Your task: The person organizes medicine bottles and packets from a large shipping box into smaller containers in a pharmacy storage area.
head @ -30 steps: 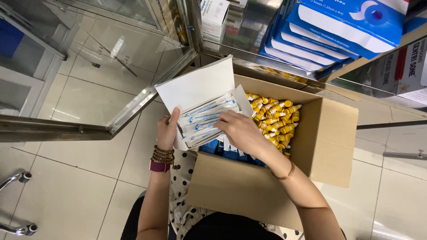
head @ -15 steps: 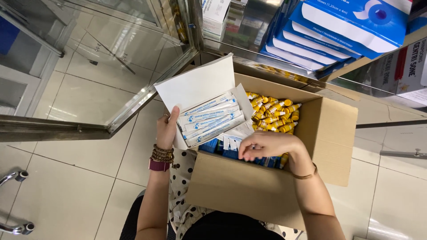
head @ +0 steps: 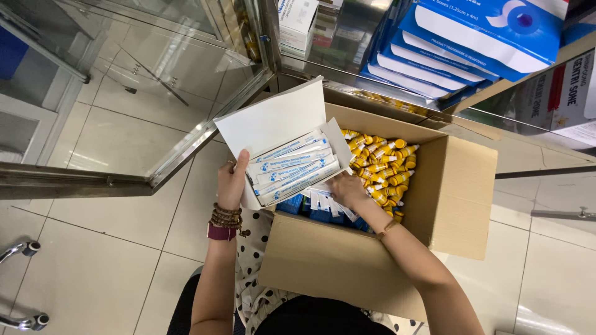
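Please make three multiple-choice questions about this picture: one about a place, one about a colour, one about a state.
1. Where do the small bottles lie?
A. on the floor
B. in the carton
C. on the glass shelf

2. What colour are the bottles?
A. yellow with orange caps
B. green
C. black

3. In what state is the white box?
A. taped shut
C. crushed flat
B. open, lid up

Answers:
1 B, the bottles are heaped inside the carton's far right corner.
2 A, yellow bodies and orange caps show.
3 B, the lid stands up and white packets show inside, while the left hand holds its edge and the right hand reaches beside it.
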